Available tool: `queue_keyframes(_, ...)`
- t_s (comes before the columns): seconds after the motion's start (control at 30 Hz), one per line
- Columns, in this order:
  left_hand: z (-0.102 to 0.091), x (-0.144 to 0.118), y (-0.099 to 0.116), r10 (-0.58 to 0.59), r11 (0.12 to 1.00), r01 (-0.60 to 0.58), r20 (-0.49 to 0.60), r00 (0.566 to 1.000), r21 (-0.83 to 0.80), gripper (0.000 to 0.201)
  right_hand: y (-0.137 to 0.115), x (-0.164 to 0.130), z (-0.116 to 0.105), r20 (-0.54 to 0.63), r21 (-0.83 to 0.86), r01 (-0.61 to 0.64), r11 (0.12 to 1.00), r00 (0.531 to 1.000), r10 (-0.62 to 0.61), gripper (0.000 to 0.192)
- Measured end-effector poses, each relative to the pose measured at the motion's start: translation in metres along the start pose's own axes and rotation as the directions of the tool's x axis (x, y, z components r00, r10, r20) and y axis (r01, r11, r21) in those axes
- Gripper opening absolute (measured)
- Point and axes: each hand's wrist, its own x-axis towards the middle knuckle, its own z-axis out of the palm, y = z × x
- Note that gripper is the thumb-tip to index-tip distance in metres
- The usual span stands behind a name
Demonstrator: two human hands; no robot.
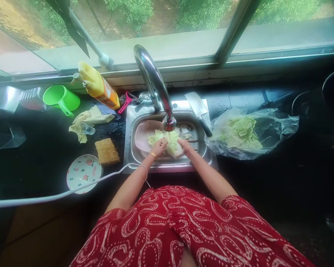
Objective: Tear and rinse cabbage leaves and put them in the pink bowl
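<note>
Both my hands are down in the steel sink (200,150), under the chrome faucet (156,81). My left hand (159,146) and my right hand (185,145) grip a pile of pale green cabbage leaves (169,139) from either side. The leaves lie partly in a pink strainer basket (143,134) inside the sink. The faucet head hides the top of the pile.
A cleaver (198,107) lies on the sink's back right corner. A plastic bag of cabbage (246,133) sits to the right. On the left counter are a sponge (107,151), a flowered plate (84,173), a cloth (90,118), a yellow bottle (100,87), a green cup (60,98) and a white hose (58,194).
</note>
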Motion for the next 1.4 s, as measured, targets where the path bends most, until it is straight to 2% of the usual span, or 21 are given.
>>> queue_keyframes(0.07, -0.027, 0.000, -0.005, 0.035, 0.979, -0.001, -0.159, 0.987, 0.204, 0.052, -0.004, 0.002, -0.011, -0.015, 0.093, -0.030, 0.995, 0.999, 0.031, 0.021)
queue_keyframes(0.13, -0.051, 0.006, -0.013, -0.001, 0.904, 0.131, -0.304, 0.953, 0.407, 0.067, -0.009, 0.004, -0.023, -0.049, 0.179, -0.032, 0.983, 0.998, 0.042, 0.017)
queue_keyframes(0.17, -0.059, 0.010, -0.018, -0.051, 0.858, 0.209, -0.327, 0.944, 0.469, 0.074, -0.011, 0.005, -0.028, -0.060, 0.211, -0.027, 0.977, 0.997, 0.041, 0.017)
queue_keyframes(0.23, -0.066, 0.020, -0.027, -0.170, 0.802, 0.310, -0.302, 0.938, 0.510, 0.084, -0.014, 0.005, -0.035, -0.069, 0.253, -0.005, 0.968, 0.997, 0.023, 0.018)
queue_keyframes(0.3, -0.064, 0.030, -0.032, -0.225, 0.802, 0.342, -0.282, 0.933, 0.490, 0.086, -0.016, 0.004, -0.038, -0.064, 0.276, 0.027, 0.961, 0.998, -0.010, 0.019)
queue_keyframes(0.37, -0.059, 0.036, -0.033, -0.254, 0.822, 0.375, -0.314, 0.915, 0.429, 0.086, -0.017, 0.002, -0.039, -0.071, 0.286, 0.050, 0.957, 0.997, -0.031, 0.020)
queue_keyframes(0.43, -0.056, 0.039, -0.030, -0.318, 0.814, 0.423, -0.305, 0.898, 0.398, 0.082, -0.016, 0.000, -0.039, -0.092, 0.285, 0.058, 0.957, 0.995, -0.033, 0.018)
queue_keyframes(0.5, -0.055, 0.036, -0.028, -0.383, 0.768, 0.439, -0.216, 0.898, 0.466, 0.067, -0.015, -0.001, -0.041, -0.112, 0.286, 0.055, 0.957, 0.993, -0.023, 0.017)
queue_keyframes(0.57, -0.052, 0.028, -0.028, -0.377, 0.722, 0.347, -0.080, 0.923, 0.598, 0.050, -0.012, -0.001, -0.044, -0.128, 0.298, 0.058, 0.953, 0.992, -0.020, 0.017)
queue_keyframes(0.67, -0.044, 0.008, -0.034, -0.168, 0.677, 0.025, 0.122, 0.978, 0.736, 0.036, -0.007, 0.001, -0.048, -0.131, 0.292, 0.086, 0.953, 0.990, -0.049, 0.020)
queue_keyframes(0.73, -0.039, -0.002, -0.036, -0.093, 0.593, -0.124, 0.220, 0.971, 0.796, 0.024, -0.005, 0.001, -0.049, -0.121, 0.280, 0.095, 0.955, 0.991, -0.063, 0.021)
queue_keyframes(0.8, -0.040, -0.010, -0.034, -0.117, 0.515, -0.178, 0.274, 0.955, 0.839, 0.016, -0.004, 0.001, -0.049, -0.110, 0.279, 0.085, 0.957, 0.992, -0.056, 0.021)
queue_keyframes(0.83, -0.042, -0.013, -0.030, -0.129, 0.499, -0.192, 0.292, 0.948, 0.845, 0.021, -0.005, 0.000, -0.049, -0.107, 0.284, 0.075, 0.956, 0.993, -0.046, 0.020)
queue_keyframes(0.93, -0.058, -0.029, -0.014, -0.060, 0.555, -0.234, 0.319, 0.946, 0.799, 0.033, -0.006, -0.002, -0.047, -0.103, 0.303, 0.055, 0.951, 0.994, -0.025, 0.018)
queue_keyframes(1.03, -0.080, -0.053, 0.002, 0.020, 0.577, -0.210, 0.244, 0.970, 0.789, 0.032, -0.006, -0.002, -0.045, -0.095, 0.315, 0.067, 0.947, 0.995, -0.039, 0.018)
queue_keyframes(1.13, -0.104, -0.065, 0.011, 0.034, 0.551, -0.098, 0.095, 0.995, 0.829, 0.032, -0.002, -0.001, -0.040, -0.067, 0.310, 0.075, 0.948, 0.996, -0.057, 0.021)
queue_keyframes(1.27, -0.127, -0.046, 0.014, -0.048, 0.541, 0.105, -0.094, 0.994, 0.835, 0.031, 0.002, 0.000, -0.029, -0.015, 0.294, 0.031, 0.955, 1.000, -0.028, 0.022)
queue_keyframes(1.4, -0.144, -0.019, 0.019, -0.133, 0.545, 0.246, -0.207, 0.969, 0.801, 0.032, 0.000, -0.003, -0.016, -0.001, 0.263, 0.018, 0.965, 1.000, -0.019, 0.021)
